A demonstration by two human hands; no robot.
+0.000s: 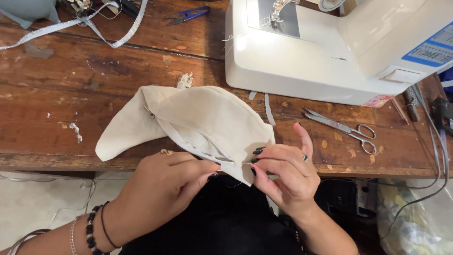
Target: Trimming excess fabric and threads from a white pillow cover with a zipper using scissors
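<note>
A cream fabric piece (203, 118) lies folded over the front edge of the wooden table (71, 94). My left hand (165, 189) pinches its lower seam edge between thumb and fingers. My right hand (285, 172) pinches the same edge a little to the right, and a thin pin or needle seems to run between the two hands. A ring sits on each hand, and bracelets circle my left wrist.
A white sewing machine (339, 47) stands at the back right. Silver scissors (342, 127) lie right of the fabric. Blue-handled snips (188, 14) and a grey ribbon (94, 28) sit at the back. Cables (436, 156) hang off the table's right end.
</note>
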